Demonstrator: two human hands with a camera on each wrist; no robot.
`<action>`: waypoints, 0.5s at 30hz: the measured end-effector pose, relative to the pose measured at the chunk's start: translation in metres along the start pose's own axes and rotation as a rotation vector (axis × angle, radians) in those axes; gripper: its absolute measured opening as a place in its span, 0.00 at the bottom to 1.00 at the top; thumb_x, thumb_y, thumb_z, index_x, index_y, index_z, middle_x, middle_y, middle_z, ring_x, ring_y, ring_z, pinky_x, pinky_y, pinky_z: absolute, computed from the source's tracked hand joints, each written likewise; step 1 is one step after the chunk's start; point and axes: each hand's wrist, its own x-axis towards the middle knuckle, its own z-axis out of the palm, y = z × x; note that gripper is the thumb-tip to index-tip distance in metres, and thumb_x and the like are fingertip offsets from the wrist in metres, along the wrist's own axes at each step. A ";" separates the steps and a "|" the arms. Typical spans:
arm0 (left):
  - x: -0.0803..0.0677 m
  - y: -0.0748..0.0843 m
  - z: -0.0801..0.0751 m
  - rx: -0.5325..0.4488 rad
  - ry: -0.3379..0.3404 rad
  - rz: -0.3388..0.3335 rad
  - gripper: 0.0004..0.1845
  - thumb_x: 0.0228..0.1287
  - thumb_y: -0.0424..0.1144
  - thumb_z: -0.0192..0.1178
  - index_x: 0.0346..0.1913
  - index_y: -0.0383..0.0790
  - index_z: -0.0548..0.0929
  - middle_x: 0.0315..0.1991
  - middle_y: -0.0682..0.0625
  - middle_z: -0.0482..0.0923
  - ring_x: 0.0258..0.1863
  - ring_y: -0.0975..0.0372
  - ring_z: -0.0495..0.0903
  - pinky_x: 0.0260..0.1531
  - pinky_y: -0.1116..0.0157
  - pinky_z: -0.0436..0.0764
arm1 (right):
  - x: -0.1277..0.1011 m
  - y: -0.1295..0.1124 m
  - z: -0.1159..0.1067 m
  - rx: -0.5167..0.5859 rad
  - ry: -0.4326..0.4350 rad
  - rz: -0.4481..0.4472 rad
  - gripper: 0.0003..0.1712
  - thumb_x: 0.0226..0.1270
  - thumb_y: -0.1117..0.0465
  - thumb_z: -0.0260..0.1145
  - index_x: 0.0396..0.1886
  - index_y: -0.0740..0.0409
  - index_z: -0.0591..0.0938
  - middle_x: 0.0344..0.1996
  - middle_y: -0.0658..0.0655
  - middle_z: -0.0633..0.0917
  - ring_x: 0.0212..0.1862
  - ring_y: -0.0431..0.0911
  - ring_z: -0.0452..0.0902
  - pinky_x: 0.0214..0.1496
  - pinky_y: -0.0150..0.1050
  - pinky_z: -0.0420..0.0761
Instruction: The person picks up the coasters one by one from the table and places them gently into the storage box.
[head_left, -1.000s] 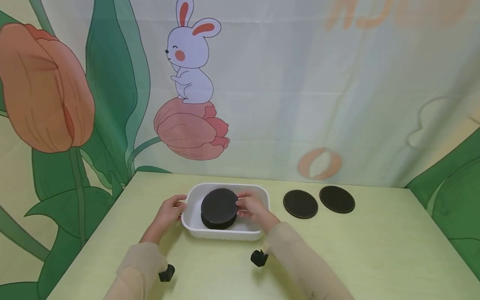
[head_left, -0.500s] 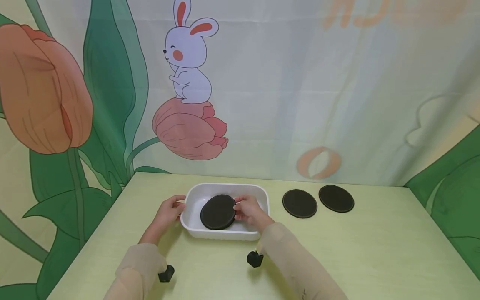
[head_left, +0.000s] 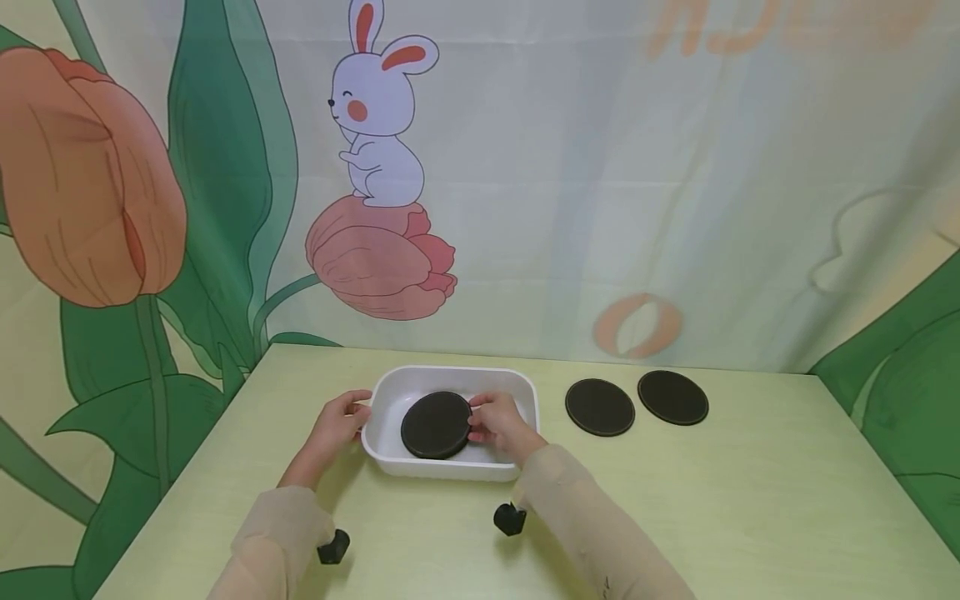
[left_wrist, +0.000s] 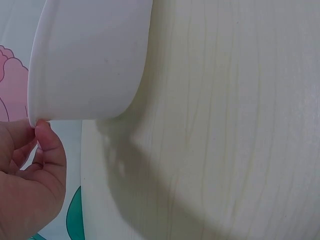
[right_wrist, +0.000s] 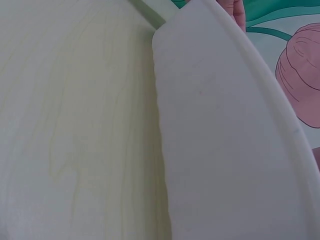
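A white rectangular plastic tub [head_left: 442, 471] stands on the table. Inside it lies a black round coaster [head_left: 437, 425] with a thin pale rim line, and whether others lie under it cannot be made out. My right hand [head_left: 502, 423] reaches over the tub's right side and holds the coaster by its right edge. At the tub's left end, my left hand [head_left: 339, 423] pinches the rim between thumb and fingers, as the left wrist view shows too. The right wrist view is mostly filled by the tub's outer wall [right_wrist: 225, 125], with the right hand's grip out of sight.
Two more black round coasters [head_left: 600, 407] lie side by side on the pale wood-grain table [head_left: 735, 500], right of the tub. A printed cloth [head_left: 525, 208] with a rabbit and tulips hangs behind the table's back edge.
My right hand has lowered the coaster, which a second ago was raised above a dark round thing in the tub, until it lies flat there. My left hand has kept its grip.
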 end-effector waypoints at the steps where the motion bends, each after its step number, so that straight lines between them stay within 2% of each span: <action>1: 0.000 0.000 0.000 -0.001 0.002 -0.004 0.19 0.65 0.32 0.46 0.58 0.35 0.66 0.44 0.38 0.71 0.34 0.57 0.73 0.29 0.70 0.74 | 0.000 0.000 0.000 -0.004 0.001 0.000 0.19 0.49 0.81 0.53 0.44 0.69 0.72 0.18 0.53 0.70 0.19 0.41 0.68 0.18 0.30 0.74; 15: 0.000 0.002 0.000 0.007 -0.001 -0.010 0.19 0.65 0.32 0.46 0.59 0.35 0.66 0.45 0.38 0.70 0.35 0.58 0.72 0.30 0.69 0.75 | -0.002 0.001 0.001 -0.067 0.009 0.017 0.19 0.49 0.78 0.54 0.45 0.67 0.71 0.18 0.53 0.71 0.17 0.42 0.67 0.17 0.31 0.72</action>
